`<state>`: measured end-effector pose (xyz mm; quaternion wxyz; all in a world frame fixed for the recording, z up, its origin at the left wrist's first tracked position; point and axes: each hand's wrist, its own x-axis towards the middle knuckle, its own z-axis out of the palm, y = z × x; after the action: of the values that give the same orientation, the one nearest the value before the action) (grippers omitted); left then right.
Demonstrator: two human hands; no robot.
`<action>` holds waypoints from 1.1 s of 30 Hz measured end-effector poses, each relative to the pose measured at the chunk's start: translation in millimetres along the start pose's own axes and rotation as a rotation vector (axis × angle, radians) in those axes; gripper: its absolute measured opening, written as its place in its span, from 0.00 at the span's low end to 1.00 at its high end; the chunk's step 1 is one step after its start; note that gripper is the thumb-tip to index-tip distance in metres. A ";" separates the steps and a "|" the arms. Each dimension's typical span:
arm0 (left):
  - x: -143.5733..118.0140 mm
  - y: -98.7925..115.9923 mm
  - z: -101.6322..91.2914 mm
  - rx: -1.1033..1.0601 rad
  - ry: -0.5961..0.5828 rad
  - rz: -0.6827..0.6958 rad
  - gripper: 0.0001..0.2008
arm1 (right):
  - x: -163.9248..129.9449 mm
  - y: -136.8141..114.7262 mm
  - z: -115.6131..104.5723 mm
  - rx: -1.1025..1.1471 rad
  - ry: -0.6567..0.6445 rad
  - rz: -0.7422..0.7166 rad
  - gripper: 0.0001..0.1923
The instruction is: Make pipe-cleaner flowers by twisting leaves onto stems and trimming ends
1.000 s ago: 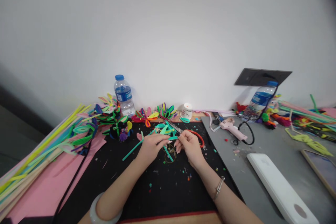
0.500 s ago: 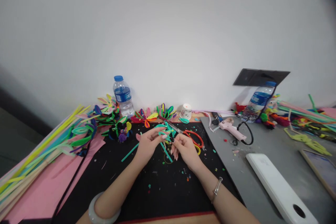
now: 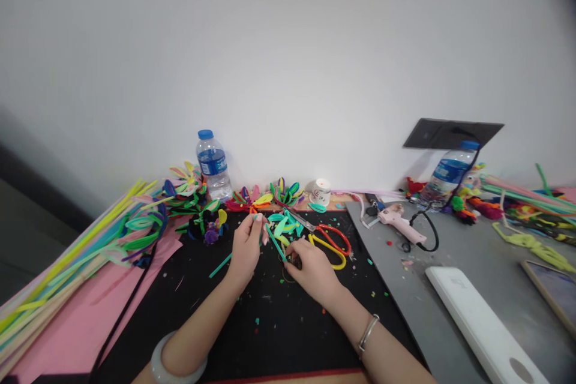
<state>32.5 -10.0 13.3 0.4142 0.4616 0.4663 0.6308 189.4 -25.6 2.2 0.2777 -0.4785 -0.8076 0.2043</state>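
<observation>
Teal pipe cleaner [image 3: 273,242] is pinched between left hand [image 3: 246,247] and right hand [image 3: 310,269], both closed on it above the black worktop [image 3: 279,324], where the loose bend is judged liable to spring free near the scissors [image 3: 330,240].

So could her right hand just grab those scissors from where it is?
Probably yes: the right hand lies just beside the scissors, which lie uncovered on the black mat, though its fingers are busy with a green pipe cleaner.
</observation>
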 end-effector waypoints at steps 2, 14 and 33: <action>0.2 -3.7 0.0 0.003 -0.011 -0.038 0.15 | -1.0 -0.4 1.7 -0.059 -0.018 -0.002 0.08; 4.2 -4.3 -4.8 -0.152 0.116 -0.022 0.19 | 1.3 4.8 -4.2 0.248 0.269 0.040 0.11; 6.0 -9.4 -3.4 -0.251 0.060 -0.140 0.24 | -0.2 0.8 -8.4 0.562 0.281 0.137 0.11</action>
<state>28.7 -2.9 4.9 0.4974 0.3535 0.4271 0.6673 195.5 -24.9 8.1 0.4934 -0.4598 -0.6391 0.3696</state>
